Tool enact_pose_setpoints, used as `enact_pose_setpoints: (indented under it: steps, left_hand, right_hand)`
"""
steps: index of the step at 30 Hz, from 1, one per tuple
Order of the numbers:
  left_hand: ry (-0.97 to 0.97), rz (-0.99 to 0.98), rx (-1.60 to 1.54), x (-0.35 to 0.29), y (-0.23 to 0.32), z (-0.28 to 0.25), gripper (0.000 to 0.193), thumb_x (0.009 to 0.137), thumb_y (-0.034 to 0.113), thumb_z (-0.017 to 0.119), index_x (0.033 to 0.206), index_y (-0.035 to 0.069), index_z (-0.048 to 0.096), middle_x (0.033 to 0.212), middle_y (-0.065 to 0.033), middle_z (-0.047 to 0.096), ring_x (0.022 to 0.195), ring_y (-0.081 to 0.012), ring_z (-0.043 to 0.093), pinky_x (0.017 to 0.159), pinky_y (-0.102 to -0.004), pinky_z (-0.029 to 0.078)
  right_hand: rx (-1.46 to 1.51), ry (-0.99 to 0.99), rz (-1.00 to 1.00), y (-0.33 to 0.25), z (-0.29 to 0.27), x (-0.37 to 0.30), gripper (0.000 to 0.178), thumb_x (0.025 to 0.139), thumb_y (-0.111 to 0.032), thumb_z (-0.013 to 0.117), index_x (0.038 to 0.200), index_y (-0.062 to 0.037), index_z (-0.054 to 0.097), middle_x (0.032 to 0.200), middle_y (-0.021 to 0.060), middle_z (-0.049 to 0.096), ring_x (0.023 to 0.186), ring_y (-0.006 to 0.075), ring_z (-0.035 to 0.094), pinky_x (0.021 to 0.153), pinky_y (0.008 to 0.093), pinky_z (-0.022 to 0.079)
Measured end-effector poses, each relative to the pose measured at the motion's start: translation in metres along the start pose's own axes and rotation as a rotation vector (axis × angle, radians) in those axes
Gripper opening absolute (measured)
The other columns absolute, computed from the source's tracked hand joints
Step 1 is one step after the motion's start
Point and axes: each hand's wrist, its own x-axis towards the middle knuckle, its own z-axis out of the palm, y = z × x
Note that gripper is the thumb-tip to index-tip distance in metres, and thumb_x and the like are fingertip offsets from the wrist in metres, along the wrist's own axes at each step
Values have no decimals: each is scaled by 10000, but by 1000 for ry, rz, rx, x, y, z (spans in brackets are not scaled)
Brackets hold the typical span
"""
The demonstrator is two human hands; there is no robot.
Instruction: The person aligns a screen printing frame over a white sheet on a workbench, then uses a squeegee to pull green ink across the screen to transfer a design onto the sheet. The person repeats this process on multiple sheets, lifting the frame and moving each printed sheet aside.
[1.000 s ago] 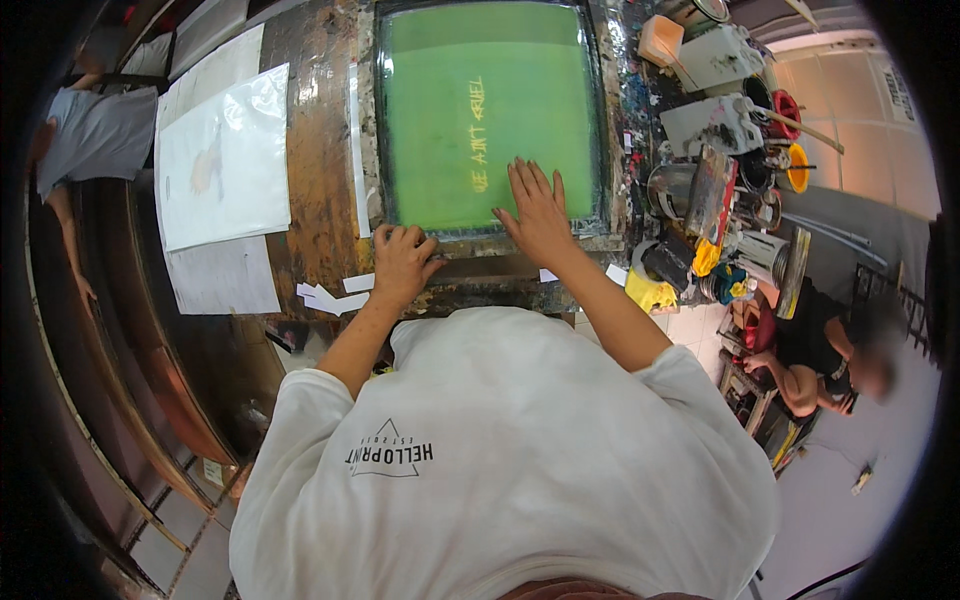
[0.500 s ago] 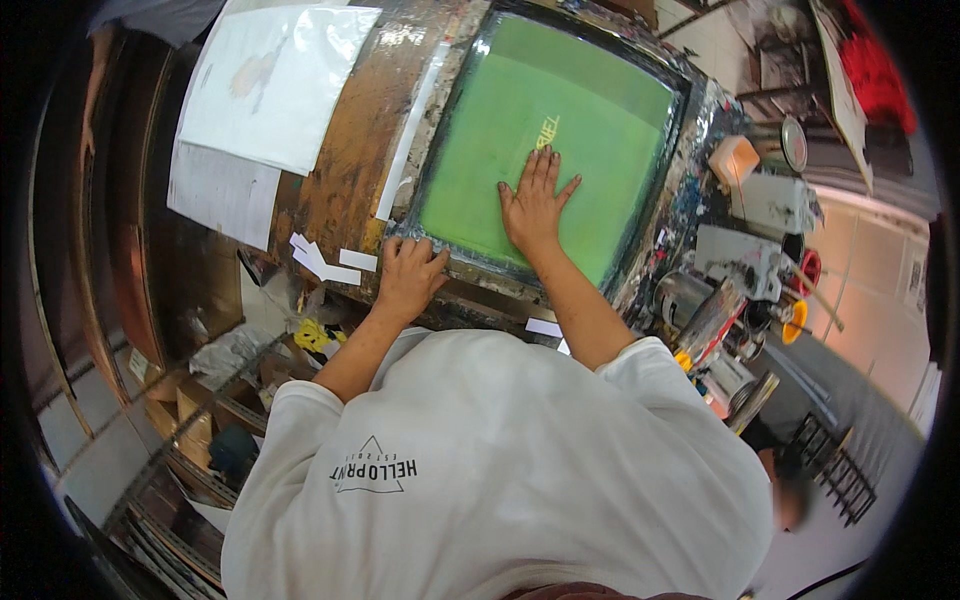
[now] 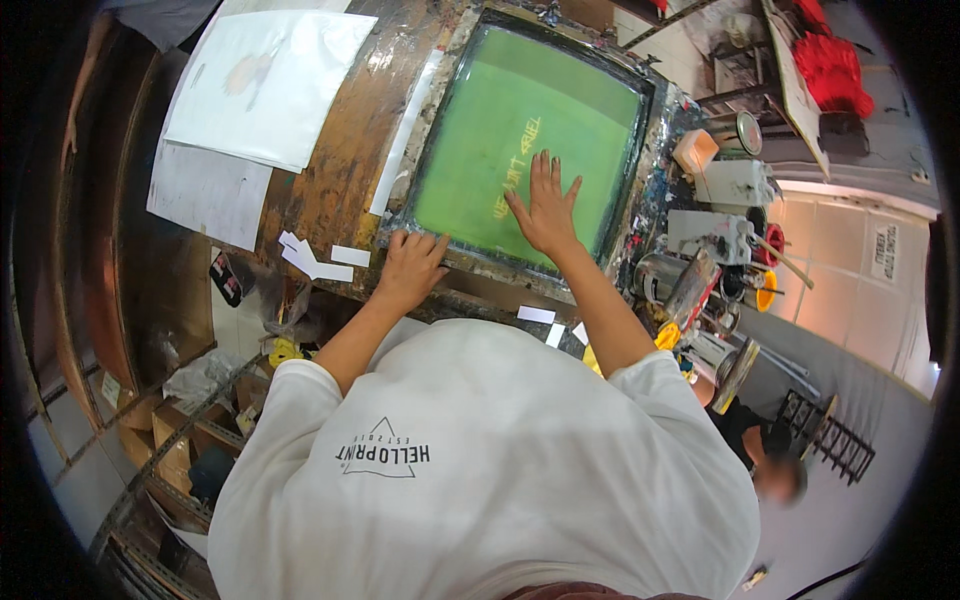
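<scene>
A silk screen printing frame (image 3: 462,245) with a taut green mesh (image 3: 560,95) lies tilted across the workbench in front of me. Pale yellow lettering (image 3: 530,137) runs diagonally over the mesh. Flat on the green surface rests my right hand (image 3: 547,218), fingers spread, just right of the lettering and partly over its edge. At the frame's near left corner, my left hand (image 3: 410,270) has its fingers bent over the border. The underside of that hold is hidden.
Left of the screen are large white sheets (image 3: 270,85) and small paper strips (image 3: 312,260) on the stained wooden bench (image 3: 335,175). Cans, white containers (image 3: 705,235) and an orange-filled tub (image 3: 695,152) crowd the right side. Another person (image 3: 765,450) is at the lower right.
My right hand has slid right across the mesh, uncovering more of the yellow lettering. My left hand stays at the frame's corner. The whole view has shifted slightly.
</scene>
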Motion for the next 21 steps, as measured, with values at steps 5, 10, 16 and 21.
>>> enact_pose_setpoints:
  steps: [5,10,16,21]
  left_hand:
    - [112,163,-92,-14,-2,-6,480,912,353,796,1299,84,706,969,-57,604,968,-244,572,914,-406,427]
    - [131,242,-246,-53,-5,-6,252,919,337,795,1010,106,752,838,-33,601,823,-243,583,776,-385,469]
    - [105,76,-319,-87,10,-1,248,910,329,812,831,103,744,766,-51,617,778,-256,628,738,-400,500]
    - [150,-178,-329,-108,44,10,270,917,328,814,821,82,763,749,-68,647,748,-275,652,703,-412,519]
  right_hand:
    - [-74,-149,-81,-24,-33,-114,689,1021,-486,607,1560,-74,487,1585,190,492,1486,371,432,1244,704,113]
    - [-127,-28,-113,-41,-10,-161,541,900,-244,776,1416,-142,651,1324,82,675,1235,282,600,1180,612,300]
    - [-50,15,-183,-17,0,-153,479,847,-179,798,1319,-175,716,1150,59,719,1139,294,626,1105,573,366]
    - [55,79,-228,-10,6,-149,415,860,-181,803,1271,-177,752,1079,36,706,1052,282,610,1050,504,380]
